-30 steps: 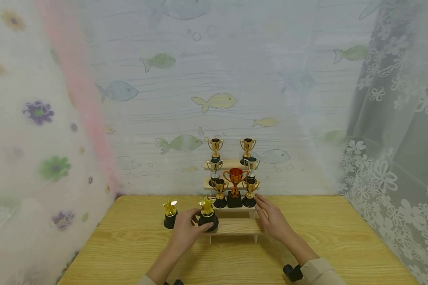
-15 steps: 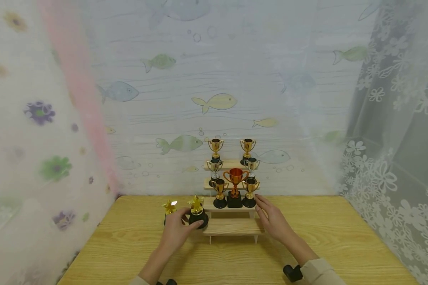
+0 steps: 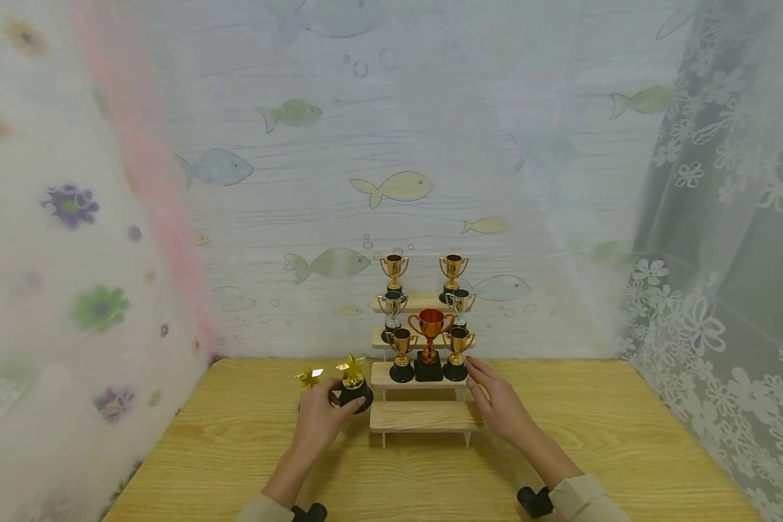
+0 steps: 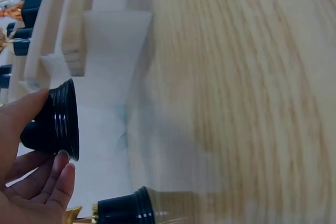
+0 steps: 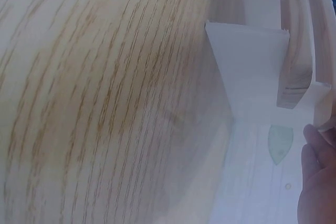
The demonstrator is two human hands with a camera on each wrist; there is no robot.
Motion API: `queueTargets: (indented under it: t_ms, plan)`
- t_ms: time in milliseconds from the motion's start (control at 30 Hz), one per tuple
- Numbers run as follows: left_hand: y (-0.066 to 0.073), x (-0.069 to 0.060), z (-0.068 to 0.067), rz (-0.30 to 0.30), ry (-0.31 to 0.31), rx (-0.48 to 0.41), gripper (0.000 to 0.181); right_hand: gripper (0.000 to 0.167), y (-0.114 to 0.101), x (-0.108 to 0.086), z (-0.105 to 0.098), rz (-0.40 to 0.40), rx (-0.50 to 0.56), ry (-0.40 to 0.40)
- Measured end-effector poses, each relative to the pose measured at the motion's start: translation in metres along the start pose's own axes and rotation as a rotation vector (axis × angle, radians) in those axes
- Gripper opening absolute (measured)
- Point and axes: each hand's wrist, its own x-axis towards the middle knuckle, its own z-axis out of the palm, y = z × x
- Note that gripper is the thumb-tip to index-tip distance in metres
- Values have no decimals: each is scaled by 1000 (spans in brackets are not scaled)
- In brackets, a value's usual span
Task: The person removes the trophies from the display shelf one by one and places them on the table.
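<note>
From the head camera I see a stepped wooden stand (image 3: 424,417) on the table (image 3: 424,482), its pale, smooth boards carrying small two-handled cups. Two gold cups (image 3: 394,268) stand on the top step, two silver cups (image 3: 393,303) below them, and on the next step a larger orange cup (image 3: 431,324) on a square black base between two more gold ones. Their bowls look dark inside (whether they hold anything, I can't tell from here). The left hand (image 3: 316,419) pinches the black base of a star trophy (image 3: 353,384), topped by a shiny gold star and slightly tilted, just left of the stand; a second star trophy (image 3: 309,378) stands partly behind that hand. The right hand (image 3: 501,406) is at the stand's right side, fingers extended and close together. My left wrist feed shows the round, flared, glossy base between the thumb above and bunched fingers below, apart from the streaky wood-grain tabletop. On the right wrist feed, the fingertips lie against the end of a thick board, beside a flat, pale support; the thumb is out of sight there.
</note>
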Motion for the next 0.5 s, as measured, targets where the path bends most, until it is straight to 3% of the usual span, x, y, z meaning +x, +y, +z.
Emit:
queueTargets:
  t_ms: [500]
  plan:
    - [-20,11,23,-71,7,53,41,42,5,-1,1,21,-9,-19]
